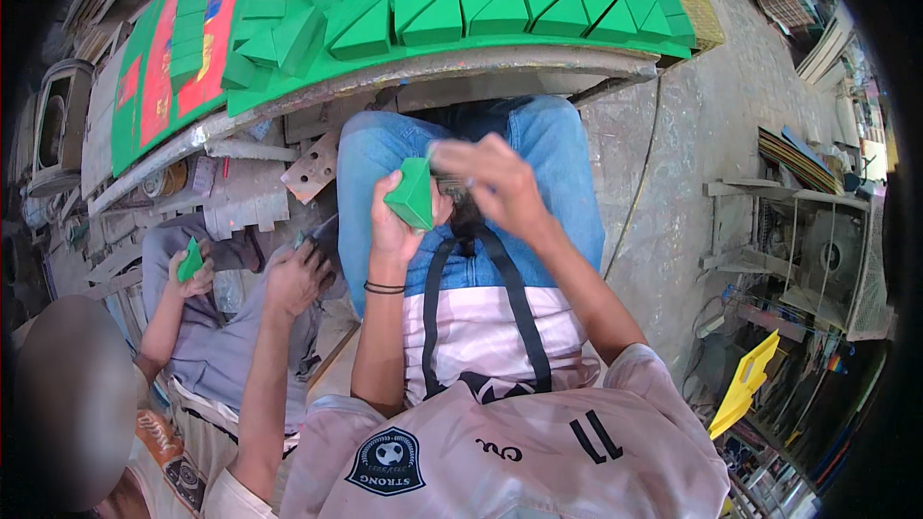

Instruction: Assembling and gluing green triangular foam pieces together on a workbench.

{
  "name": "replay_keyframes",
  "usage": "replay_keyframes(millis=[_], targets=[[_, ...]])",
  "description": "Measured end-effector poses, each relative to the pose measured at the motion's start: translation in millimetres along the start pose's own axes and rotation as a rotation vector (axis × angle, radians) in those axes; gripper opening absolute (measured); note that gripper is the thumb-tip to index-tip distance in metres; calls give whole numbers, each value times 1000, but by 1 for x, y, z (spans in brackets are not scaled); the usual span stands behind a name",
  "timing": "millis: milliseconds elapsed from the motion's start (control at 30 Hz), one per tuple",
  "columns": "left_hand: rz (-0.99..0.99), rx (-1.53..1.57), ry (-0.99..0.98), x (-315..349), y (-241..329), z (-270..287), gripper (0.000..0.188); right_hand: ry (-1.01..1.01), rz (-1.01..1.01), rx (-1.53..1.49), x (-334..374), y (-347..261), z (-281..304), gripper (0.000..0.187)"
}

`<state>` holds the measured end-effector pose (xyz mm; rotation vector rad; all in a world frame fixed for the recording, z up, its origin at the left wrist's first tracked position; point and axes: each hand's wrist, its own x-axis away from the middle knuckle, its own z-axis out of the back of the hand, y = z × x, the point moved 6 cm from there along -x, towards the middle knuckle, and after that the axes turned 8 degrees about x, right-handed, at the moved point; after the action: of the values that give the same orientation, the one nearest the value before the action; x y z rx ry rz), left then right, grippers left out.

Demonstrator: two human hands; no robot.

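My left hand (393,231) grips a green wedge-shaped block (414,194) above my lap, its triangular end tilted toward me. Just beside the block's far right edge is my right hand (500,183), fingers bent and pressed together. Its fingertips are smeared by motion, with a greyish blur at them that I cannot make out. On the table ahead stand rows of similar green triangular blocks (495,8), packed close together, while a few lie loose on the left.
The table's worn front edge (433,67) runs just beyond my knees. At my left sits a co-worker, whose hand (200,277) holds another green block (189,259). To the right are a wooden rack (769,197), a box fan (835,255) and a yellow panel (745,386).
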<state>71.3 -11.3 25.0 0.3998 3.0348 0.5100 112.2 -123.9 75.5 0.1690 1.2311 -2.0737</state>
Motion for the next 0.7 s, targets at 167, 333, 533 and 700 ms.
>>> replay_keyframes(millis=[167, 333, 533, 700], targets=[[-44, 83, 995, 25, -9, 52, 53, -192, 200, -38, 2, -14, -12, 46], [125, 120, -98, 6, -9, 7, 45, 33, -69, 56, 1, 3, 1, 49], [106, -68, 8, 8, -11, 17, 44, 34, -126, 60, 1, 9, 2, 47], [133, 164, 109, 13, -12, 21, 44, -156, 27, -52, 5, 1, -8, 50]])
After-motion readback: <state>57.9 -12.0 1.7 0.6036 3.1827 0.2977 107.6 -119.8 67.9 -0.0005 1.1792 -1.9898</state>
